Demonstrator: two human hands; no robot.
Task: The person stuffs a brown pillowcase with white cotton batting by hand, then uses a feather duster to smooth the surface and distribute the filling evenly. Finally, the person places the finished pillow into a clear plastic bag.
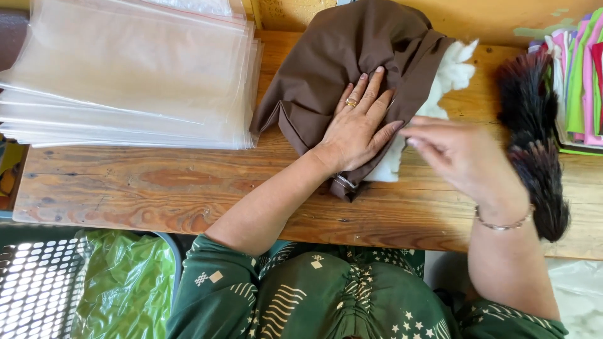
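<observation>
A brown fabric cover (339,63) lies on the wooden table (157,182), with white fluffy stuffing (449,75) showing at its open right side. My left hand (358,125), a ring on one finger, presses flat on the brown fabric. My right hand (458,154) is blurred, just right of the left one, its fingertips pinched together at the fabric's opening by the white stuffing. Whether it holds any stuffing is not clear.
A thick stack of clear plastic bags (132,75) covers the table's left part. A dark feather duster (534,138) lies at the right, beside a pile of coloured fabrics (581,81). A green plastic bag (125,282) and a perforated white surface (38,289) sit below the table's front edge.
</observation>
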